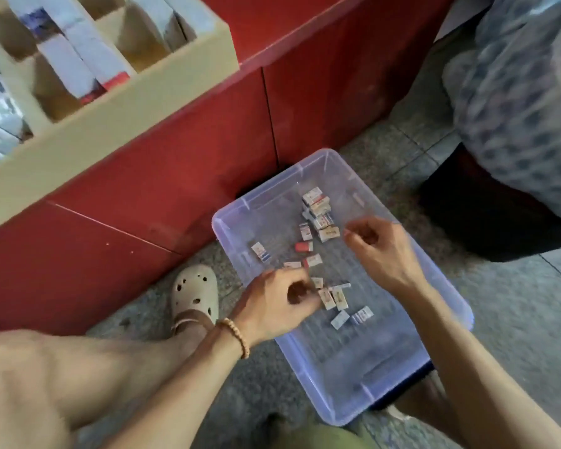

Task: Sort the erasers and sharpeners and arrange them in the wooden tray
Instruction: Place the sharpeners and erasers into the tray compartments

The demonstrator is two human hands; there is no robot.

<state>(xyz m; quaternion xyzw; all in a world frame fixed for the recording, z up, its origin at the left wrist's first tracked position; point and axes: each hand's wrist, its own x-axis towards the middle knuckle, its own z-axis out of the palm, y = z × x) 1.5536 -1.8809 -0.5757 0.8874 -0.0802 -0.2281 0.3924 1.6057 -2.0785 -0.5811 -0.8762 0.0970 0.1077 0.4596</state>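
A clear blue plastic bin stands on the floor with several small white wrapped erasers in it. One cluster of erasers lies at the far end, and a red sharpener lies mid-bin. My left hand, with a bead bracelet on the wrist, reaches in from the left, its fingers curled and pinching an eraser among a few near the middle. My right hand hovers over the bin's right side with curled fingers; whether it holds anything is hidden. The wooden tray with dividers sits up left on the red counter.
The red counter front runs along the left. My bare leg and a cream clog are beside the bin. A patterned cloth bundle lies at the upper right on a dark base. The floor is grey tile.
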